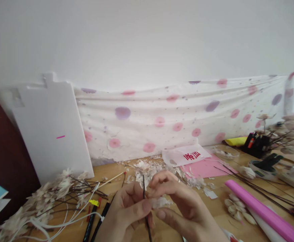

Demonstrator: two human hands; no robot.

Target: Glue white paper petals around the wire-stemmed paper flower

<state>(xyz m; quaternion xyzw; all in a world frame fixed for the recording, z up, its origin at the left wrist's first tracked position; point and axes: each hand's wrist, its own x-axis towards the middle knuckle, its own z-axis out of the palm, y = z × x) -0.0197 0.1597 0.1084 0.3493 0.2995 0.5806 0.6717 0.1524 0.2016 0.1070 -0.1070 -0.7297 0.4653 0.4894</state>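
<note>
Low in the middle, my left hand (130, 210) is closed round a thin dark stem (144, 183) that stands nearly upright. A pale papery flower (143, 166) appears at the top of this stem, though it blends with the scraps behind. My right hand (179, 198) is close beside the left, thumb and fingers curled about a whitish, translucent petal (163, 202). One end of that petal meets my left thumb at the stem. Its exact hold is partly hidden by the fingers.
Pale scraps (152, 173) lie behind my hands. Dried flowers (58, 191) and white cables (61, 218) are at left, before a white foam board (53, 134). At right are a pink roll (260, 208), loose petals (237, 208), dark stems (258, 185) and pink paper (207, 168).
</note>
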